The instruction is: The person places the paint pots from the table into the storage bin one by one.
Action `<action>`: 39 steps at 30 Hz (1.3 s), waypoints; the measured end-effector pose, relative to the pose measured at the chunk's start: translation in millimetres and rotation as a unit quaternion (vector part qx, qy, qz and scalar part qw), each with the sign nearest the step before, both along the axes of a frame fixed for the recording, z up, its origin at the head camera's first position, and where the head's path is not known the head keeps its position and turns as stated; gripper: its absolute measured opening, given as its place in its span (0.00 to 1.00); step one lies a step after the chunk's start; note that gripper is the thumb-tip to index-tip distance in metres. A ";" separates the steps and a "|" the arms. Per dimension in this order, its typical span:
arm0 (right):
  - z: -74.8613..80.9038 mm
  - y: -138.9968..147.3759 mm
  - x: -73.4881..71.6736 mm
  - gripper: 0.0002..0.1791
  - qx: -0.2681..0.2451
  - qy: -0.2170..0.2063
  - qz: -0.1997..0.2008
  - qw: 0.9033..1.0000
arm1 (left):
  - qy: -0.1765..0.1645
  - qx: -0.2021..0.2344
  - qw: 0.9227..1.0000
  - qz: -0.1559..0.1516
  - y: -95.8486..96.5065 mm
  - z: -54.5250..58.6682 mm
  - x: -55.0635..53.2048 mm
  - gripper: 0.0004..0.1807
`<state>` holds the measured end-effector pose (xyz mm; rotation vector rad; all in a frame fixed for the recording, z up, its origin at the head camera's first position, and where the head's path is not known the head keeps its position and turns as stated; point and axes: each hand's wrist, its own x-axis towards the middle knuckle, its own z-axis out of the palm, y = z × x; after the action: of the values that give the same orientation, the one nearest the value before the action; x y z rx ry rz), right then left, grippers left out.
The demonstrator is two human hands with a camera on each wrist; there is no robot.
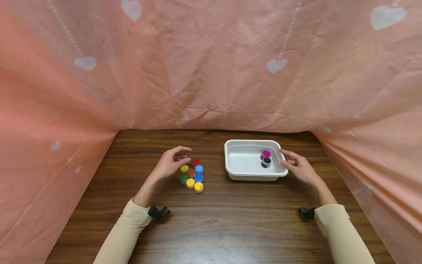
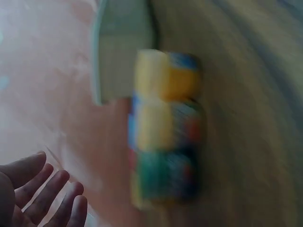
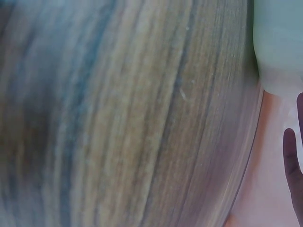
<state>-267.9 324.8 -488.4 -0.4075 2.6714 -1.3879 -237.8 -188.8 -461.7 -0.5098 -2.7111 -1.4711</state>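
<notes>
A group of small capped paint pots (image 1: 190,183) stands on the wooden table, with red, yellow, blue, green and brown lids. My left hand (image 1: 169,161) hovers at the group's upper left, fingers loosely bent and thumb apart, nearest the red-lidded pot (image 1: 196,162); nothing is held. In the blurred left wrist view, that hand's fingers are spread beside the pots (image 2: 161,127). To the right sits a white plastic tray (image 1: 254,177) holding a magenta-lidded pot (image 1: 265,154) and a black-lidded pot (image 1: 266,162). My right hand (image 1: 300,168) is at the tray's right rim, fingers extended; contact is unclear.
Pink curtain cloth (image 1: 211,73) with white hearts hangs behind and on both sides of the wooden table (image 1: 211,220). Black wrist mounts (image 1: 159,213) sit by both sleeve cuffs.
</notes>
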 end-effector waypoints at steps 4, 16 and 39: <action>-0.3 -1.8 -2.7 0.33 0.006 0.004 0.003 1.000 | -0.026 -0.001 1.000 0.018 -22.2 -20.1 3.3 0.19; -2.6 -1.7 -2.2 0.32 0.002 0.013 0.004 1.000 | -0.076 -0.015 0.997 0.003 -43.1 -47.0 3.0 0.23; -3.8 2.3 -0.4 0.33 0.001 0.001 -0.002 1.000 | -0.091 -0.033 0.995 -0.015 -29.8 -53.9 -1.6 0.19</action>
<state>-268.3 327.1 -492.2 -0.4037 2.6758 -1.3877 -239.4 -218.5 -515.6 -0.4394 -2.9111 -1.5106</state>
